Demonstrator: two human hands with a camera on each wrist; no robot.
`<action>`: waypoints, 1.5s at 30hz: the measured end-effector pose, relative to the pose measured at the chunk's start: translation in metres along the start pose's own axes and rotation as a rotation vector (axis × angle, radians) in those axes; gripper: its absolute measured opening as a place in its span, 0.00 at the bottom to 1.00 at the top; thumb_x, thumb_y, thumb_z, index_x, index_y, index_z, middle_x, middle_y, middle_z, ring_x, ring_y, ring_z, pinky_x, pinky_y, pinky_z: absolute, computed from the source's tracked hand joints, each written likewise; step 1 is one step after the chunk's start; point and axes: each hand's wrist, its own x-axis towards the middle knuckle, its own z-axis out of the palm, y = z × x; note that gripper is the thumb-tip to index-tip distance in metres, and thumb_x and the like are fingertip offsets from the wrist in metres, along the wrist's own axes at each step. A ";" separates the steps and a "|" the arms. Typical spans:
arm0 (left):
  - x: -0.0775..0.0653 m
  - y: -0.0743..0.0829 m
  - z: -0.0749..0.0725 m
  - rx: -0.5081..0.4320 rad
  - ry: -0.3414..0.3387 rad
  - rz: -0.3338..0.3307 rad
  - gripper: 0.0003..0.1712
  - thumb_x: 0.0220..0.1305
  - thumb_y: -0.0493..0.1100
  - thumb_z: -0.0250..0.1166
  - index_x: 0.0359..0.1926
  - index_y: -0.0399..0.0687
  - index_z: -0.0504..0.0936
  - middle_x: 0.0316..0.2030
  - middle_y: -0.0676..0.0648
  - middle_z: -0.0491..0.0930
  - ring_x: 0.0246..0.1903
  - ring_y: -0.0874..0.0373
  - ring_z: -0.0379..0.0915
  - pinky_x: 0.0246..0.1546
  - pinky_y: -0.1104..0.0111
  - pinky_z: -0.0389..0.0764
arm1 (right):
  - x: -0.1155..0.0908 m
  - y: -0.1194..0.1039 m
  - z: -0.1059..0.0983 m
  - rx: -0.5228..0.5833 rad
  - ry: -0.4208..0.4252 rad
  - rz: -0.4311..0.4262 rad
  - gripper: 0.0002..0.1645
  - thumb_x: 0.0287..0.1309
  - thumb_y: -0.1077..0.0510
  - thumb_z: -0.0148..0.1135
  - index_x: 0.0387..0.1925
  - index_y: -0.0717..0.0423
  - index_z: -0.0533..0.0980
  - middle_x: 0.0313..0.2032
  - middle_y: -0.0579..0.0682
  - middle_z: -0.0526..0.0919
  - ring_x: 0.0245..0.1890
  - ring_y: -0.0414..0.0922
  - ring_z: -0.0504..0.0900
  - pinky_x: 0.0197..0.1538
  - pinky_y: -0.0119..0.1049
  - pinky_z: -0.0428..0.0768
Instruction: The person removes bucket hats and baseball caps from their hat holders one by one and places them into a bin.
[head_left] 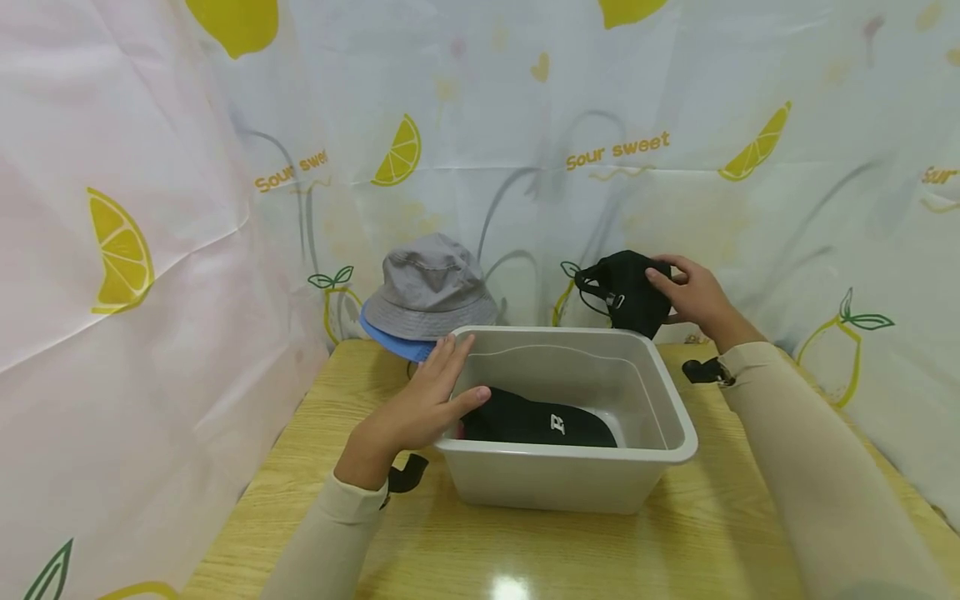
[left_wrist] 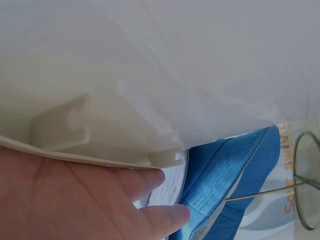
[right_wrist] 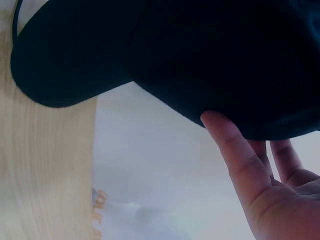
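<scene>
My right hand (head_left: 693, 296) pinches a black cap (head_left: 637, 292) behind the bin's far right corner, thumb on one side and fingers on the other. In the right wrist view the cap's brim (right_wrist: 65, 55) points left and the thumb (right_wrist: 235, 155) presses its lower edge. The left hand (head_left: 420, 408) rests against the left rim of a light grey plastic bin (head_left: 547, 475), its fingers extended. Inside the bin lies another black cap (head_left: 517, 421) with a white letter patch. A grey bucket hat (head_left: 431, 287) sits over a blue hat (head_left: 393, 340), beyond the left fingertips.
The bin stands on a wooden table (head_left: 300, 500). A white lemon-print sheet (head_left: 480, 108) hangs behind and at the sides. In the left wrist view, a wire stand (left_wrist: 300, 182) shows beside the blue hat. Dark camera mounts (head_left: 405, 473) sit at both wrists.
</scene>
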 end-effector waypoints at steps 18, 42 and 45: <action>0.001 0.000 0.000 -0.009 -0.002 0.004 0.50 0.75 0.74 0.47 0.85 0.60 0.39 0.84 0.41 0.33 0.82 0.41 0.23 0.76 0.33 0.37 | -0.004 -0.017 -0.017 -0.077 0.073 -0.113 0.37 0.75 0.36 0.52 0.76 0.47 0.65 0.63 0.69 0.72 0.41 0.43 0.85 0.44 0.53 0.88; 0.002 0.001 -0.001 -0.027 -0.007 0.010 0.50 0.75 0.74 0.47 0.85 0.60 0.40 0.84 0.42 0.33 0.82 0.41 0.23 0.76 0.33 0.37 | -0.008 -0.020 -0.025 -0.076 0.123 -0.035 0.41 0.73 0.33 0.51 0.79 0.44 0.61 0.60 0.64 0.75 0.39 0.37 0.82 0.47 0.50 0.88; 0.001 0.001 -0.001 -0.024 -0.005 0.010 0.50 0.75 0.74 0.47 0.85 0.60 0.39 0.84 0.42 0.33 0.82 0.41 0.23 0.76 0.34 0.37 | -0.010 -0.023 -0.026 -0.081 0.131 -0.039 0.42 0.73 0.32 0.51 0.79 0.45 0.62 0.62 0.65 0.75 0.41 0.39 0.83 0.47 0.49 0.88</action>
